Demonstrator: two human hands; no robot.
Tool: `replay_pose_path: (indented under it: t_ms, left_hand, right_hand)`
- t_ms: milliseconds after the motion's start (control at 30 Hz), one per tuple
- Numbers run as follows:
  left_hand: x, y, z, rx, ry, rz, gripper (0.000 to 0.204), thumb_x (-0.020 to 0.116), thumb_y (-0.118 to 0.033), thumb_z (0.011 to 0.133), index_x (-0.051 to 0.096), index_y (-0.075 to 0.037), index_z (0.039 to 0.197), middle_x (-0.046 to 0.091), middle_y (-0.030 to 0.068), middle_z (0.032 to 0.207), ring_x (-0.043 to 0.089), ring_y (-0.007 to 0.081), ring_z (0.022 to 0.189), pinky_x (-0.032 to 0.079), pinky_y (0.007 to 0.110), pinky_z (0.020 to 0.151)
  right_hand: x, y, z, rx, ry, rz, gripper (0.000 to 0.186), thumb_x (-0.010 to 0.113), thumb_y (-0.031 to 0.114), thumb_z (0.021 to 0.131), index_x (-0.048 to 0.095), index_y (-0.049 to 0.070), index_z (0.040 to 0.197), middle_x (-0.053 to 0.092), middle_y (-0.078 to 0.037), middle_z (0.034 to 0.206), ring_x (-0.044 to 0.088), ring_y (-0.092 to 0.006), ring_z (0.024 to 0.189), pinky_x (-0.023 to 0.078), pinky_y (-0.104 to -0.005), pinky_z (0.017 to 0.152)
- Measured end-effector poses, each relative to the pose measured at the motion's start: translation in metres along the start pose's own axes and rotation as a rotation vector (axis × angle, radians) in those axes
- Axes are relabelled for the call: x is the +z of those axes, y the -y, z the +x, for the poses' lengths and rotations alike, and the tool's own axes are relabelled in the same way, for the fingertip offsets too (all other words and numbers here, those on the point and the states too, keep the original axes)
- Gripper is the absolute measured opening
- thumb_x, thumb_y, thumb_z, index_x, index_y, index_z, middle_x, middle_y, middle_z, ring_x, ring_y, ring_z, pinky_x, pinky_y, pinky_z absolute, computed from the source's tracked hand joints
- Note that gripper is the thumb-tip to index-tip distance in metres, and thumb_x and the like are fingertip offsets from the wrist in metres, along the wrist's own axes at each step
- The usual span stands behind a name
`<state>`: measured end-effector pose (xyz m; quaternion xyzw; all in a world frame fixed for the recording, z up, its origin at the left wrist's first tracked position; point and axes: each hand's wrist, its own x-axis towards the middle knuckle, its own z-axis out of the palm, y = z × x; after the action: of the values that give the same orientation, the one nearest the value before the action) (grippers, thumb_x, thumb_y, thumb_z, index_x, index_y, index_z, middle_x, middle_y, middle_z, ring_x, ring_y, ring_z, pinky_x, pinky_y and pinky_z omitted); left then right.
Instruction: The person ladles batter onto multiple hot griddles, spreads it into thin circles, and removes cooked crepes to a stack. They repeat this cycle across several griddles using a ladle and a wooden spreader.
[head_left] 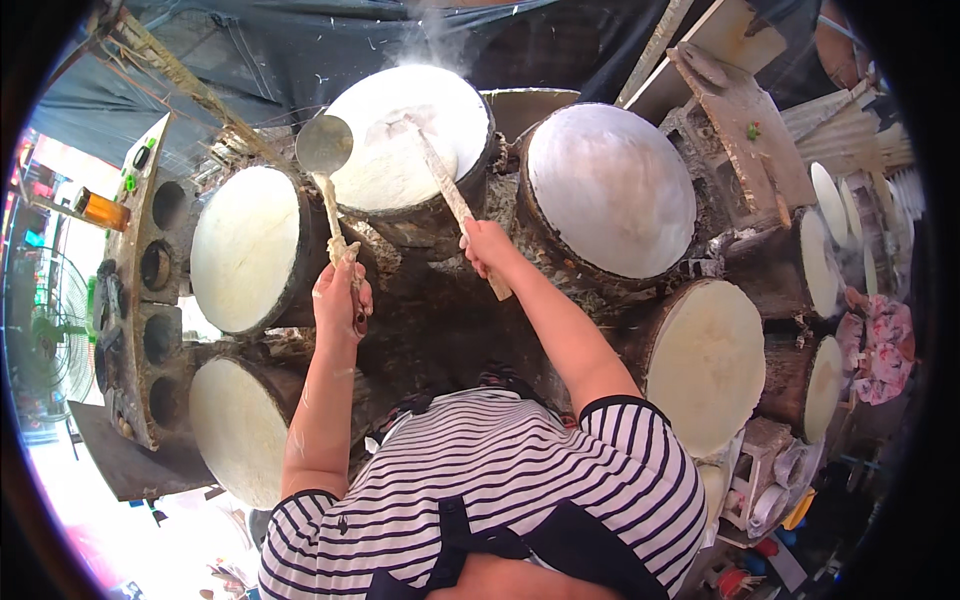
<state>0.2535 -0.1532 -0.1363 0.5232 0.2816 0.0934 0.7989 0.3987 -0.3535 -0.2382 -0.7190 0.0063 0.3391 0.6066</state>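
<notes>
My left hand (338, 297) is closed around the batter-caked handle of a ladle (325, 144). Its round metal bowl hangs over the left edge of a large round griddle (450, 92) coated in white batter. My right hand (489, 248) grips a flat wooden spreader (444, 180), whose far end touches the batter near the middle of that griddle. Some patches there look rough and streaked. Steam rises behind it. To the right, another round griddle (612, 190) carries a smooth white layer. On the left stands one with a pale cream layer (248, 250).
More batter-covered griddles stand at the lower left (238, 430) and lower right (706, 365). Concrete blocks (160, 340) line the left side, with a fan (55, 320) beyond. A worn board (735, 130) leans at the back right. Dark sheeting (560, 45) hangs behind.
</notes>
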Motion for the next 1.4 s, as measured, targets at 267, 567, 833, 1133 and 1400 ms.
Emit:
replay_pose_path:
  t_ms: [267,567,833,1133,1400]
  left_hand:
    - [0.017,0.002,0.005,0.005,0.021,-0.029,0.019,0.054,-0.022,0.091,0.055,-0.004,0.097,0.053,0.0019,0.07,0.045,0.0091,0.042,0.036,0.023,0.033]
    - [0.023,-0.001,0.007,0.024,0.001,-0.031,0.022,0.053,-0.024,0.092,0.055,-0.003,0.099,0.052,0.0014,0.071,0.044,0.0085,0.042,0.035,0.023,0.033]
    - [0.024,-0.009,0.01,-0.01,-0.029,-0.026,0.024,0.051,-0.027,0.093,0.053,-0.003,0.091,0.052,0.0021,0.071,0.042,0.0079,0.042,0.034,0.022,0.033]
    - [-0.01,-0.022,0.045,-0.023,0.056,-0.027,0.02,0.051,-0.024,0.093,0.055,-0.004,0.094,0.054,0.0024,0.072,0.044,0.0093,0.041,0.035,0.023,0.033]
    - [-0.028,-0.035,0.059,-0.075,0.067,-0.037,0.025,0.052,-0.025,0.092,0.054,-0.001,0.101,0.05,0.0016,0.069,0.043,0.009,0.04,0.035,0.023,0.031]
  right_hand:
    - [0.027,-0.023,-0.018,-0.157,0.113,-0.295,0.042,0.038,0.035,0.094,0.054,0.0,0.076,0.048,-0.009,0.051,0.048,-0.0206,0.035,0.042,-0.0348,0.033]
    - [-0.038,0.01,0.021,-0.103,-0.084,-0.218,0.05,0.031,0.037,0.093,0.05,-0.002,0.07,0.046,-0.01,0.046,0.047,-0.0214,0.032,0.04,-0.0355,0.034]
    - [-0.026,-0.053,0.03,-0.412,-0.247,-0.779,0.046,0.034,0.035,0.094,0.057,-0.002,0.081,0.06,-0.029,0.075,0.058,-0.047,0.075,0.046,-0.0539,0.069]
    - [-0.017,0.022,-0.023,-0.266,-0.341,-1.065,0.053,0.042,0.014,0.087,0.028,0.012,0.138,0.062,-0.023,0.072,0.062,-0.0394,0.066,0.048,-0.0505,0.061]
    - [-0.011,0.027,0.022,-0.3,-0.525,-1.198,0.061,0.044,0.005,0.082,0.027,0.014,0.14,0.06,-0.022,0.075,0.063,-0.036,0.066,0.049,-0.0471,0.057]
